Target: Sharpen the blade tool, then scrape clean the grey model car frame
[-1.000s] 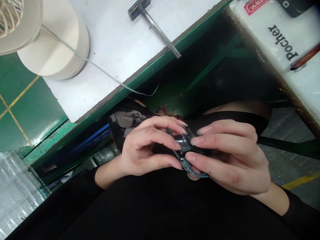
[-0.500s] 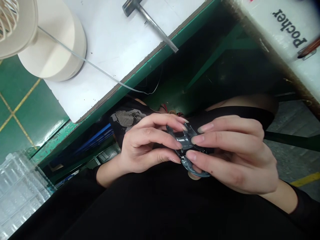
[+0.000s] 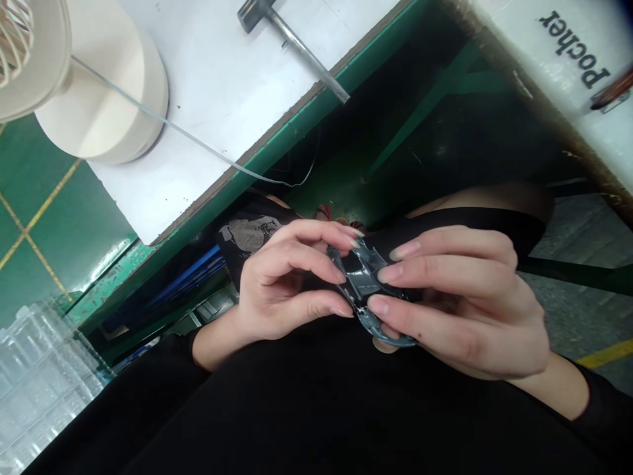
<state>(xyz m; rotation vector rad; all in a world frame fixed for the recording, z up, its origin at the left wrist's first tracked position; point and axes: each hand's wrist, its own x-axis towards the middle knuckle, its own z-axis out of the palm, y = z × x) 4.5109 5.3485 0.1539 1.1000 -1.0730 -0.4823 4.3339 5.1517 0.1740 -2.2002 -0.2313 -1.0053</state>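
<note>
Above my lap I hold a small dark grey, glossy part (image 3: 364, 282) with curved edges and openings; its exact kind I cannot make out. My right hand (image 3: 469, 303) grips its right side between thumb and fingers, covering much of that end. A curved rim of the part shows below the right thumb. My left hand (image 3: 291, 280) pinches the left edge, its thumb below and its index finger above, with another fingertip at the upper end.
On the white-topped table (image 3: 208, 72) are a beige fan (image 3: 106, 92) and a small metal hammer (image 3: 301, 46), its handle over the edge. A thin cable (image 3: 198, 140) hangs down. Clear plastic trays (image 3: 39, 382) stand lower left. Another surface with a printed white sheet (image 3: 558, 79) lies upper right.
My left index finger and fingertips have drawn back slightly to the left, so more of the grey part shows. My right hand keeps nearly the same grip.
</note>
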